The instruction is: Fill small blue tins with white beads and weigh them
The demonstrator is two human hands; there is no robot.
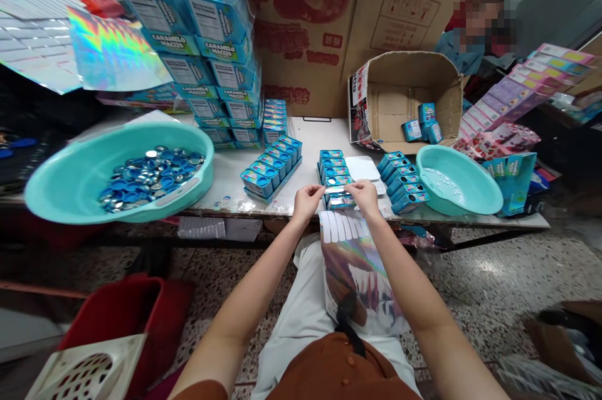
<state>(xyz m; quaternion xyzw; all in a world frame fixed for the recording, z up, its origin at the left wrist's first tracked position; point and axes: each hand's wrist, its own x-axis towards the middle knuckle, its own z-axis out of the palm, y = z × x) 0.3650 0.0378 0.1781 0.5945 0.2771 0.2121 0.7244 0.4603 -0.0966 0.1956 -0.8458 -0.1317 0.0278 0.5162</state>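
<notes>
My left hand [307, 201] and my right hand [364, 196] pinch the two ends of a short pale sticker strip [335, 190]. The strip is stretched level above a row of small blue boxes [333, 171] with round dark openings on top. One box shows a white disc in its opening. Across my lap lies a shiny holographic sticker sheet [350, 262] with white strips along its top edge. Behind my right hand sits a white flat pad [363, 169]. Leaning blue boxes [403, 184] stand right of it, and another blue row [273, 168] stands to the left.
A turquoise basin [188, 194] of blue and silver caps stands left, a smaller turquoise basin [491, 196] with white pieces right. Stacked blue cartons [221, 49] rise behind. An open cardboard box [395, 93] holds several blue boxes. Another person [463, 42] is at back right.
</notes>
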